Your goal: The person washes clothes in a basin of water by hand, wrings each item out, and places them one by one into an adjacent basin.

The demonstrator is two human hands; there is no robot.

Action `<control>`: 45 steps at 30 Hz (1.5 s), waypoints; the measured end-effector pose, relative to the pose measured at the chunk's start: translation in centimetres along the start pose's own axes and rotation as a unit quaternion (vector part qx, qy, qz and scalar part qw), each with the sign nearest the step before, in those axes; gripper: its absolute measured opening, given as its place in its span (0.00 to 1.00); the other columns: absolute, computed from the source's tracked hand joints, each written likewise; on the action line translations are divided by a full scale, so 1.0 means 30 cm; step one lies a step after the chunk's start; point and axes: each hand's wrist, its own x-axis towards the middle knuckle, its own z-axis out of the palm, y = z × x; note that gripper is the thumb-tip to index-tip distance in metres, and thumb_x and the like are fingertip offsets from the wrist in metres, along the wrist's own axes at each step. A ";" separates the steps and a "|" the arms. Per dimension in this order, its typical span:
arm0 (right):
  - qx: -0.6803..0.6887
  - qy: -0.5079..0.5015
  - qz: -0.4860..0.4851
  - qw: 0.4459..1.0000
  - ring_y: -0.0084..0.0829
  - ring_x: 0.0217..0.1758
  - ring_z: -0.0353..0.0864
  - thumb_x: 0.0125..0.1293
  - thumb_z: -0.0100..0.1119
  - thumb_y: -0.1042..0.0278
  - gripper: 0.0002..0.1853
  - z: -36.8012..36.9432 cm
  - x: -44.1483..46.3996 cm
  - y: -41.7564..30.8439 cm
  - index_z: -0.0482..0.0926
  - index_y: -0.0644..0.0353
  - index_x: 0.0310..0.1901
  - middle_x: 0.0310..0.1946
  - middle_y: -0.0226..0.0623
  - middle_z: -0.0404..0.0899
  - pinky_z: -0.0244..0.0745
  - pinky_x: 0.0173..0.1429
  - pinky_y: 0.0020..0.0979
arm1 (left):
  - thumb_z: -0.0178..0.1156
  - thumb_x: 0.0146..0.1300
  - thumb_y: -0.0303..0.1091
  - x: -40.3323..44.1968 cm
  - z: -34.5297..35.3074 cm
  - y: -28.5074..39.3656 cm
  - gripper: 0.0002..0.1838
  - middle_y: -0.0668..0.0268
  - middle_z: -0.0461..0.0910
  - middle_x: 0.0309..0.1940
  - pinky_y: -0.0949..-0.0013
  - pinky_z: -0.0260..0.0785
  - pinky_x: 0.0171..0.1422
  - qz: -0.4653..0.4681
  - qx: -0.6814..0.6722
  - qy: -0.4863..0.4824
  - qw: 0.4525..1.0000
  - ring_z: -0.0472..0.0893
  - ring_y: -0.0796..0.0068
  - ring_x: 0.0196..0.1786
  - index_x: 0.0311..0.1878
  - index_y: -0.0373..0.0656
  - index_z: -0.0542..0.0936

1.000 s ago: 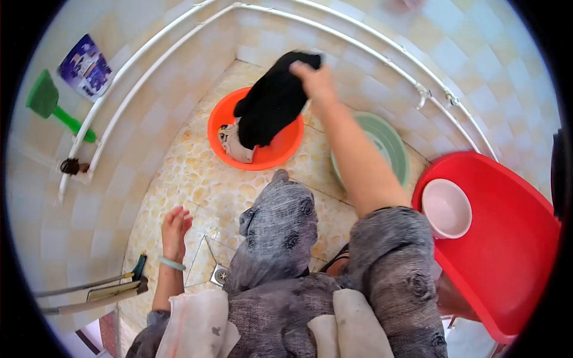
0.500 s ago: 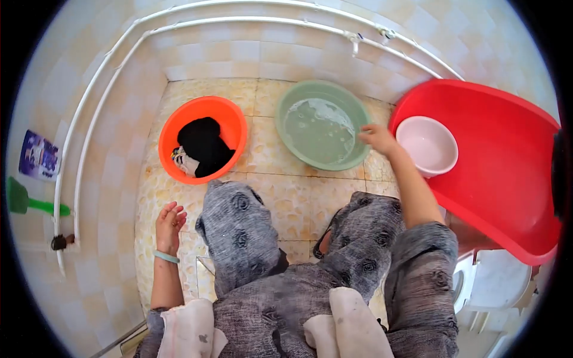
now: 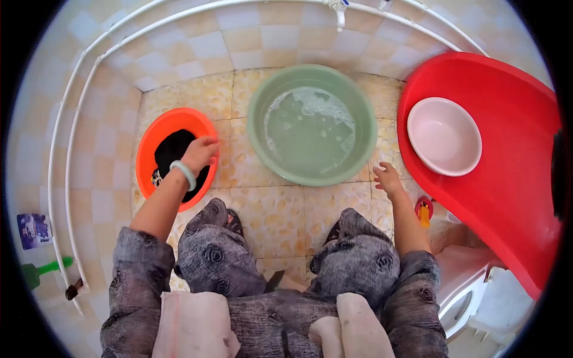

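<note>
My left hand [image 3: 200, 153], with a pale bracelet at the wrist, is over the right side of an orange basin [image 3: 145, 152]. Its fingers are stretched out loosely and nothing shows in them. Dark cloth [image 3: 172, 148] lies in that basin, beside a small patterned light piece [image 3: 156, 178]; my forearm hides part of both. A larger green basin [image 3: 255, 143] holds cloudy water [image 3: 304, 140] with white suds. Just off its lower right rim is my right hand [image 3: 388, 178], empty, with fingers apart.
At right a big red tub [image 3: 495, 179] carries a white bowl [image 3: 444, 137]. A small red and yellow object [image 3: 424, 212] sits below the tub's edge. White pipes [image 3: 197, 11] with a tap [image 3: 339, 13] run along the wall. A green-handled tool [image 3: 45, 268] is at left.
My left hand has moved up from beside my knee to over the orange basin. My right hand has come down off the green basin's rim. The view has shifted closer to the basins.
</note>
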 end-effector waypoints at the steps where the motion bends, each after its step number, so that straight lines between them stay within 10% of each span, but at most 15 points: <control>1: 0.021 0.014 0.000 1.000 0.34 0.43 0.78 0.64 0.59 0.57 0.31 0.032 0.029 -0.005 0.62 0.62 0.65 0.48 0.44 0.74 0.78 0.39 0.37 | 0.58 0.61 0.36 0.025 0.045 0.045 0.24 0.61 0.75 0.47 0.64 0.73 0.45 0.000 0.002 0.000 1.000 0.76 0.70 0.45 0.59 0.39 0.70; 9: 0.126 0.068 -0.027 0.989 0.35 0.45 0.80 0.63 0.60 0.59 0.35 0.106 0.244 -0.059 0.57 0.65 0.66 0.47 0.47 0.77 0.80 0.38 0.35 | 0.56 0.59 0.46 0.293 0.225 0.105 0.38 0.52 0.72 0.57 0.64 0.74 0.48 -0.070 0.183 0.001 0.981 0.79 0.65 0.46 0.70 0.36 0.59; 12: 0.089 0.082 -0.040 0.992 0.35 0.44 0.81 0.60 0.62 0.60 0.30 0.107 0.323 -0.053 0.65 0.68 0.60 0.45 0.46 0.79 0.78 0.44 0.36 | 0.61 0.58 0.40 0.329 0.264 0.064 0.37 0.52 0.74 0.57 0.58 0.76 0.51 -0.104 0.036 -0.038 0.993 0.76 0.63 0.57 0.69 0.36 0.61; 17: -0.094 0.175 -0.169 0.965 0.39 0.43 0.82 0.56 0.65 0.60 0.26 0.091 0.468 0.069 0.73 0.68 0.52 0.42 0.50 0.81 0.74 0.51 0.38 | 0.59 0.59 0.28 0.294 0.306 0.068 0.32 0.51 0.81 0.45 0.66 0.81 0.37 -0.061 0.028 -0.042 0.997 0.84 0.66 0.38 0.67 0.36 0.62; 20: -0.117 0.126 -0.105 0.980 0.38 0.40 0.82 0.57 0.66 0.61 0.27 -0.003 0.521 0.008 0.72 0.68 0.55 0.39 0.48 0.83 0.76 0.45 0.36 | 0.59 0.55 0.42 0.331 0.331 -0.010 0.26 0.53 0.83 0.42 0.60 0.76 0.44 0.296 0.376 -0.094 0.873 0.84 0.61 0.38 0.55 0.37 0.76; 23: 0.129 0.128 -0.115 0.976 0.31 0.35 0.80 0.62 0.59 0.72 0.25 -0.003 0.564 -0.015 0.67 0.68 0.60 0.41 0.43 0.80 0.76 0.39 0.31 | 0.58 0.55 0.38 0.250 0.395 0.044 0.21 0.53 0.83 0.38 0.65 0.77 0.33 0.055 0.050 -0.040 0.996 0.83 0.64 0.30 0.48 0.33 0.78; 28: 0.116 0.106 -0.060 0.986 0.29 0.47 0.77 0.65 0.59 0.64 0.27 -0.083 0.559 -0.042 0.65 0.68 0.62 0.49 0.40 0.77 0.72 0.49 0.31 | 0.59 0.55 0.39 0.276 0.422 0.002 0.31 0.49 0.78 0.53 0.61 0.72 0.56 0.103 0.044 -0.056 0.992 0.79 0.57 0.52 0.62 0.36 0.69; 31: 0.023 0.151 -0.232 0.961 0.32 0.56 0.73 0.68 0.55 0.64 0.23 -0.129 0.607 -0.065 0.69 0.69 0.60 0.54 0.42 0.75 0.66 0.62 0.30 | 0.60 0.56 0.42 0.206 0.294 0.048 0.35 0.47 0.73 0.59 0.61 0.61 0.68 0.095 0.074 -0.168 0.978 0.71 0.55 0.63 0.67 0.38 0.65; 35: -0.062 0.059 -0.256 0.963 0.34 0.59 0.71 0.69 0.54 0.65 0.21 -0.063 0.267 -0.278 0.70 0.69 0.59 0.56 0.43 0.74 0.64 0.65 0.31 | 0.60 0.57 0.39 0.088 0.004 -0.064 0.32 0.47 0.67 0.63 0.58 0.61 0.69 0.023 0.158 0.041 0.986 0.67 0.49 0.65 0.65 0.40 0.66; 38: -0.113 0.006 -0.285 0.952 0.32 0.57 0.72 0.69 0.54 0.66 0.20 -0.008 0.049 -0.330 0.71 0.70 0.58 0.54 0.41 0.75 0.64 0.64 0.29 | 0.61 0.50 0.32 -0.043 -0.323 -0.306 0.31 0.48 0.72 0.56 0.54 0.64 0.64 0.175 0.291 0.404 0.849 0.71 0.49 0.61 0.61 0.37 0.68; 42: -0.091 -0.045 -0.197 0.975 0.21 0.45 0.75 0.69 0.55 0.68 0.16 -0.022 -0.066 -0.241 0.73 0.66 0.54 0.43 0.31 0.77 0.70 0.47 0.23 | 0.69 0.51 0.45 -0.165 -0.476 -1.031 0.41 0.47 0.66 0.63 0.54 0.61 0.67 -0.070 -0.010 0.553 0.830 0.69 0.49 0.63 0.65 0.36 0.63; 45: -0.126 -0.073 -0.156 0.977 0.20 0.38 0.74 0.68 0.55 0.68 0.15 -0.045 -0.171 -0.243 0.74 0.64 0.53 0.38 0.29 0.77 0.69 0.42 0.22 | 0.67 0.56 0.50 -0.336 -0.346 -0.893 0.38 0.50 0.67 0.60 0.54 0.65 0.63 -0.220 -0.381 0.384 0.812 0.73 0.55 0.59 0.64 0.42 0.65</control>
